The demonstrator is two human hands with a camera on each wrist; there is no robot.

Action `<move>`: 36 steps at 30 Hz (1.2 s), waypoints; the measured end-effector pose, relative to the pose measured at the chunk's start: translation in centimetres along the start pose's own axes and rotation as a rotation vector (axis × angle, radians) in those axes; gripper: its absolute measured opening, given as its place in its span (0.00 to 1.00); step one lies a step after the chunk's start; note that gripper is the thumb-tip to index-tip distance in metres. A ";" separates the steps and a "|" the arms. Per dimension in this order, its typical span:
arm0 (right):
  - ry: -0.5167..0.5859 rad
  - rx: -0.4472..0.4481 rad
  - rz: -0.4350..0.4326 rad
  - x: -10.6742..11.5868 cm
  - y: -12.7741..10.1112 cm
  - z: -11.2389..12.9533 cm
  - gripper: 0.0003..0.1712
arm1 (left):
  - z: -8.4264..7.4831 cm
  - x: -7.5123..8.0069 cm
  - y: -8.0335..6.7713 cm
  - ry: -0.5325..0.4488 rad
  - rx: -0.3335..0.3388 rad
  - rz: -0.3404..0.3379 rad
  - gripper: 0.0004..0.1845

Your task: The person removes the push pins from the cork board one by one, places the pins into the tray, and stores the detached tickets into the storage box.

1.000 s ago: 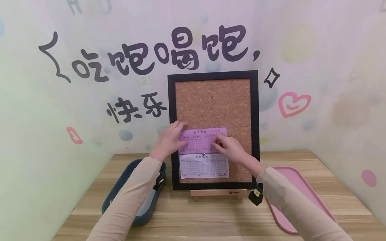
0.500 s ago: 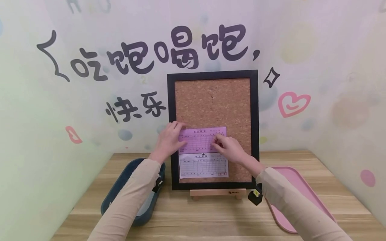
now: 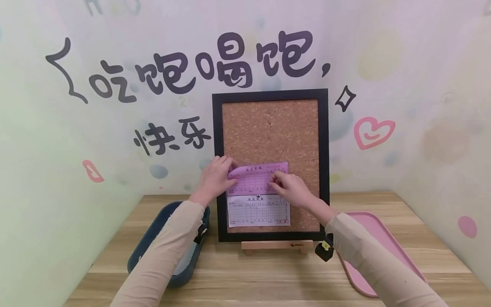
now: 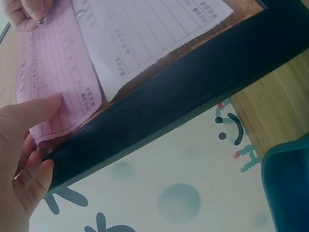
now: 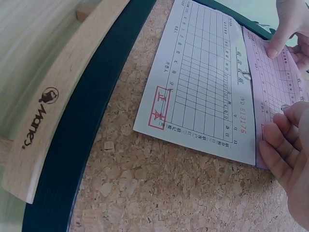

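A pink receipt slip (image 3: 251, 183) lies against the cork board (image 3: 270, 132), just above a white receipt slip (image 3: 258, 212). The white one is fixed near its top edge by a pushpin (image 5: 246, 76). My left hand (image 3: 216, 177) pinches the pink slip's left side, thumb on its face and fingers at its edge, and the upper left corner bends outward. Towards the slip's right side, my right hand (image 3: 293, 189) pinches a small shiny pushpin (image 5: 285, 107) against the paper. The pin's tip is hidden.
The black frame (image 3: 324, 149) surrounds the cork and stands on a wooden easel ledge (image 3: 277, 245). A dark blue tray (image 3: 140, 243) is at the left, partly behind the left sleeve. At the right lies a pink tray (image 3: 387, 238). A printed wall (image 3: 422, 76) rises behind.
The pink slip's upper left corner has curled away from the board under my left fingers, which have shifted slightly. My right hand stays in place.
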State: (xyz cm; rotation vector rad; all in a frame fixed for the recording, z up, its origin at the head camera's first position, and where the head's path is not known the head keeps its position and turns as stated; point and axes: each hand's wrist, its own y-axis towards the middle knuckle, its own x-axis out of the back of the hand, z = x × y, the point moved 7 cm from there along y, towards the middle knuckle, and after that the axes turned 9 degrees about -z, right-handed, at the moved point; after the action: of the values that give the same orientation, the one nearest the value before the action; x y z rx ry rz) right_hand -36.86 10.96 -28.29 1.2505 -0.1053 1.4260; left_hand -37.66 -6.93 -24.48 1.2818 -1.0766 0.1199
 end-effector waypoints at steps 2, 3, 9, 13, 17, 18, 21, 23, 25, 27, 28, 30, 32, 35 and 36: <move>-0.001 0.001 -0.001 0.0 0.0 0.0 0.03 | 0.0 0.0 0.0 0.000 0.012 0.014 0.16; -0.002 0.001 -0.001 -0.1 0.0 0.1 0.03 | 0.1 0.1 0.0 -0.002 0.018 0.020 0.15; -0.009 0.006 0.000 -0.1 -0.1 0.2 0.03 | 0.4 0.3 0.0 -0.051 0.056 0.051 0.10; -0.010 0.010 0.001 -0.2 -0.2 0.3 0.03 | 0.7 0.6 0.0 -0.076 0.076 0.052 0.07; -0.009 0.012 0.002 -0.3 -0.2 0.3 0.03 | 1.0 0.9 -0.1 -0.080 0.088 0.036 0.06; -0.009 0.012 0.002 -0.3 -0.2 0.3 0.03 | 1.1 1.0 -0.1 -0.082 0.092 0.033 0.05; -0.007 0.011 0.004 -0.3 -0.2 0.3 0.03 | 1.3 1.2 -0.2 -0.083 0.110 0.037 0.05; -0.004 0.009 0.008 -0.3 -0.1 0.3 0.03 | 1.4 1.2 -0.3 -0.084 0.116 0.043 0.06; -0.003 0.006 0.011 -0.3 -0.1 0.4 0.03 | 1.5 1.3 -0.4 -0.078 0.115 0.045 0.06; -0.005 0.000 0.014 -0.3 -0.1 0.4 0.03 | 1.6 1.4 -0.4 -0.074 0.112 0.042 0.06; -0.007 -0.003 0.016 -0.3 -0.1 0.3 0.03 | 1.6 1.4 -0.5 -0.072 0.112 0.040 0.06; -0.009 -0.007 0.019 -0.2 -0.1 0.3 0.04 | 1.6 1.5 -0.5 -0.066 0.112 0.035 0.05; -0.009 -0.009 0.021 -0.1 -0.1 0.3 0.04 | 1.6 1.6 -0.4 -0.062 0.106 0.029 0.05; -0.008 -0.006 0.022 0.0 -0.2 0.2 0.03 | 1.3 1.8 -0.3 -0.068 0.095 0.018 0.05; -0.007 -0.006 0.021 0.1 -0.2 0.2 0.03 | 1.2 1.9 -0.3 -0.072 0.092 0.014 0.05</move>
State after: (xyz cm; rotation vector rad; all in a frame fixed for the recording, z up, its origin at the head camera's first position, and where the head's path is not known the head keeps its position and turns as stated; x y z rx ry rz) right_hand -36.58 10.97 -28.29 1.2528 -0.1279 1.4390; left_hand -37.13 -8.90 -23.45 1.3697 -1.1532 0.1361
